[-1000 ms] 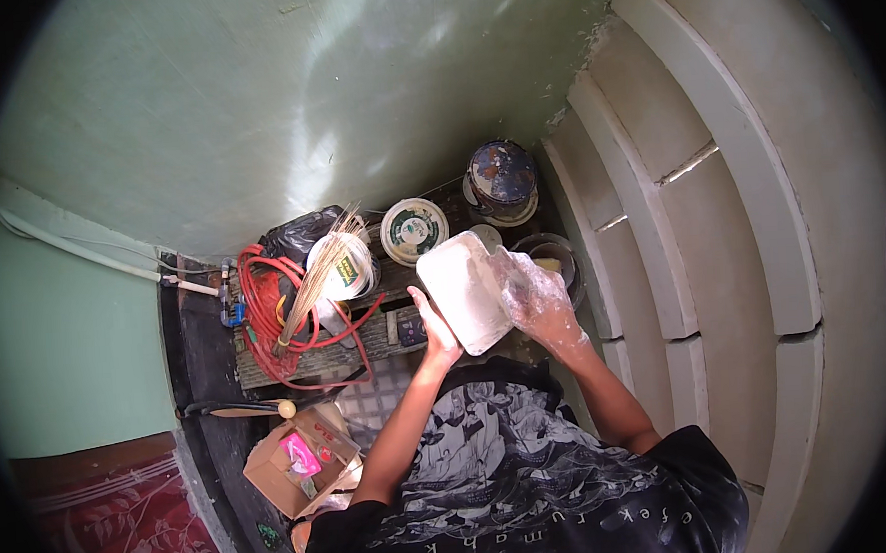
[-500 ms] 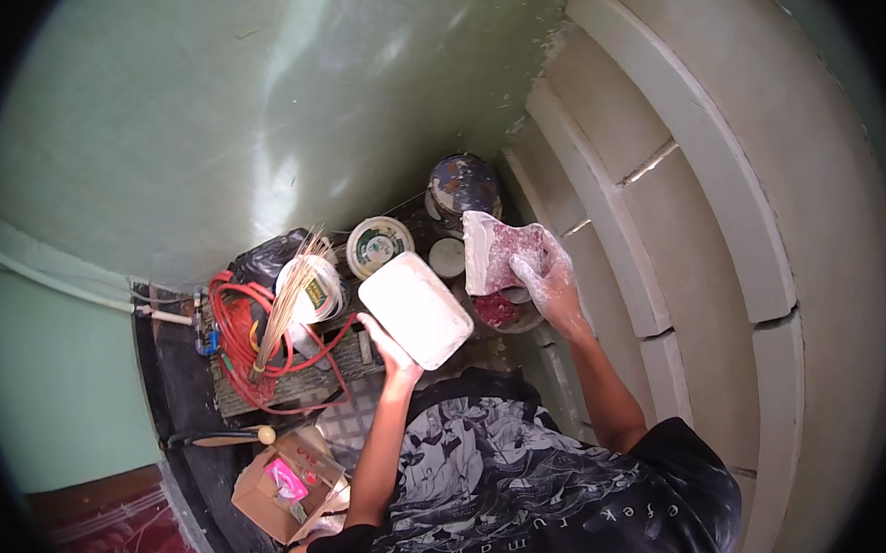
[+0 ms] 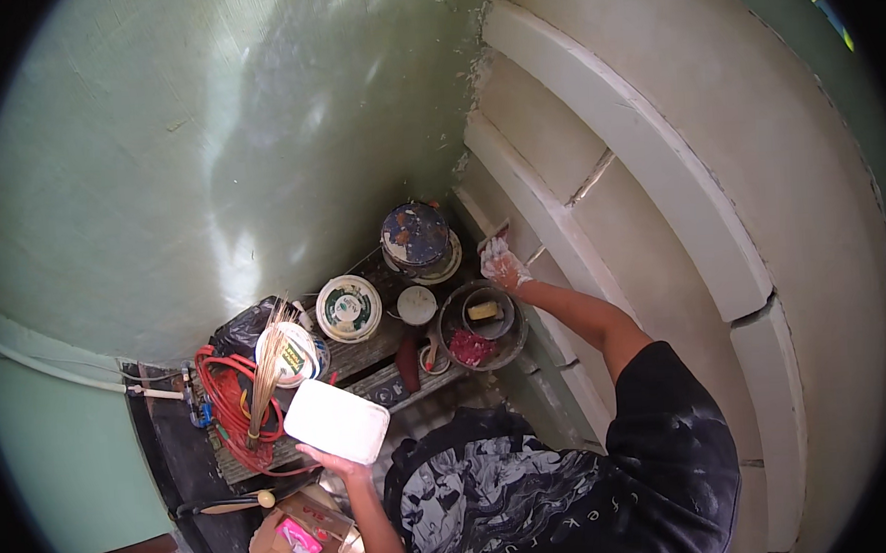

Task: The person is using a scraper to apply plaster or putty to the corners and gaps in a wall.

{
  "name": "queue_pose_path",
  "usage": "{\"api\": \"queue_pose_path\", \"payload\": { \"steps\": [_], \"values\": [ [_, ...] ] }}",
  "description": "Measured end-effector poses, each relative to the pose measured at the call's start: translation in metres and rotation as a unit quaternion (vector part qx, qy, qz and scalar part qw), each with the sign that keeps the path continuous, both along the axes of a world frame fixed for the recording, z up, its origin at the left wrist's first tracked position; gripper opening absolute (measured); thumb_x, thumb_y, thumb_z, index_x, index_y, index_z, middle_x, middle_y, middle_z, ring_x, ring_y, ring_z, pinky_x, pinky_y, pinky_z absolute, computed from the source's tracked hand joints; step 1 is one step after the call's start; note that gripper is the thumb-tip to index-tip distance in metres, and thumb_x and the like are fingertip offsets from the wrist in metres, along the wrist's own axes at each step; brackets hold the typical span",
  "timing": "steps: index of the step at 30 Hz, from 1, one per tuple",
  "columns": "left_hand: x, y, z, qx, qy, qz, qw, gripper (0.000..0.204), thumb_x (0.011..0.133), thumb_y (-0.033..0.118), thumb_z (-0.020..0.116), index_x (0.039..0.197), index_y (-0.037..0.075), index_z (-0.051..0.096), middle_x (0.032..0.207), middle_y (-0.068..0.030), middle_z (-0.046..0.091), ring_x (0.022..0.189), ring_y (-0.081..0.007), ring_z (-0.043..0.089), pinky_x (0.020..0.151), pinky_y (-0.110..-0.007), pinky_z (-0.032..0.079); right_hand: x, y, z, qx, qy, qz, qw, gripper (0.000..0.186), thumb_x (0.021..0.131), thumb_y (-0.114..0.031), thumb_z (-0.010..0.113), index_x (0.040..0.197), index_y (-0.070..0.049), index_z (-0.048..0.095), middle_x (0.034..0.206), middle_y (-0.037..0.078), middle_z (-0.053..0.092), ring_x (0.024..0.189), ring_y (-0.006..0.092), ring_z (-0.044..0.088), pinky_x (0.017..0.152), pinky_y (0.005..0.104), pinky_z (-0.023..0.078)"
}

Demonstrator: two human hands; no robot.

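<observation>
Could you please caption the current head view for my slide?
Left hand holding a white tray, right hand at the ledged wall.

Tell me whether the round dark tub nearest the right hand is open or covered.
Open: no lid covers the tub, and a yellow block and reddish material show inside.

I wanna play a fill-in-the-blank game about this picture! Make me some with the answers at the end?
1. The tray on the person's left hand is coloured ____.
2. The other hand, stretched out to the pale wall, is the person's ____ one.
3. The small block inside the big bucket is coloured ____.
4. The pink packet lies in an open box made of ____.

Missing words: white; right; yellow; cardboard.
</observation>
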State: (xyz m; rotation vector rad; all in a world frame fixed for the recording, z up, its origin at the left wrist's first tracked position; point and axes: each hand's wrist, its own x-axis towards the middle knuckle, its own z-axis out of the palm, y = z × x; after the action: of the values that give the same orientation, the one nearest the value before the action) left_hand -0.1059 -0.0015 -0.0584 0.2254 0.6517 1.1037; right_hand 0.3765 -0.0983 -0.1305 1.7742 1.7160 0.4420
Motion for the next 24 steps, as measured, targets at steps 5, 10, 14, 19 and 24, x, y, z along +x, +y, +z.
{"api": "queue_pose_path", "payload": {
  "steps": [5, 10, 14, 19, 24],
  "values": [
    [-0.017, -0.02, -0.012, -0.018, 0.015, 0.041, 0.999, 0.085, 0.088, 0.076, 0.022, 0.15, 0.017, 0.024, 0.152, -0.0077, 0.032, 0.134, -0.0342, 0.039, 0.109, -0.051, 0.035, 0.031, 0.01, -0.029, -0.043, 0.064, -0.023, 0.997, 0.018, 0.087, -0.019, 0.056, 0.095, -0.013, 0.072, 0.096, 0.003, 0.07, 0.091, 0.0239, 0.067, 0.088, 0.0491, 0.049],
    [-0.015, -0.044, -0.01, -0.015, -0.013, 0.048, 0.999, 0.083, 0.089, 0.074, 0.022, 0.151, 0.019, 0.024, 0.152, -0.0077, 0.031, 0.135, -0.0341, 0.038, 0.11, -0.052, 0.034, -0.018, -0.004, -0.019, -0.279, -0.044, -0.144, 0.948, 0.018, 0.087, -0.021, 0.059, 0.095, -0.015, 0.073, 0.092, 0.003, 0.071, 0.089, 0.0243, 0.067, 0.077, 0.0492, 0.053],
    [-0.016, -0.045, -0.003, -0.018, 0.019, 0.064, 0.998, 0.083, 0.089, 0.074, 0.022, 0.151, 0.018, 0.024, 0.153, -0.0075, 0.031, 0.135, -0.0338, 0.038, 0.11, -0.051, 0.034, -0.036, 0.005, 0.022, -0.185, -0.025, -0.088, 0.978, 0.018, 0.087, -0.02, 0.059, 0.098, -0.016, 0.073, 0.093, 0.002, 0.07, 0.088, 0.022, 0.067, 0.079, 0.0507, 0.052],
    [-0.022, -0.033, -0.01, -0.03, 0.026, 0.061, 0.997, 0.083, 0.09, 0.073, 0.022, 0.15, 0.017, 0.026, 0.152, -0.0073, 0.033, 0.134, -0.0335, 0.04, 0.109, -0.05, 0.035, 0.011, 0.014, 0.028, -0.115, -0.027, -0.037, 0.992, 0.022, 0.087, -0.015, 0.058, 0.106, -0.017, 0.07, 0.105, 0.001, 0.068, 0.096, 0.0178, 0.066, 0.081, 0.0506, 0.052],
    [-0.029, -0.021, -0.026, -0.029, -0.006, 0.057, 0.998, 0.083, 0.09, 0.074, 0.022, 0.15, 0.017, 0.027, 0.151, -0.0067, 0.033, 0.133, -0.0335, 0.04, 0.109, -0.05, 0.035, -0.005, -0.021, 0.017, -0.344, -0.068, -0.115, 0.929, 0.027, 0.088, -0.021, 0.055, 0.111, -0.017, 0.069, 0.107, 0.004, 0.065, 0.1, 0.0232, 0.063, 0.07, 0.0389, 0.05]
  ]
}}
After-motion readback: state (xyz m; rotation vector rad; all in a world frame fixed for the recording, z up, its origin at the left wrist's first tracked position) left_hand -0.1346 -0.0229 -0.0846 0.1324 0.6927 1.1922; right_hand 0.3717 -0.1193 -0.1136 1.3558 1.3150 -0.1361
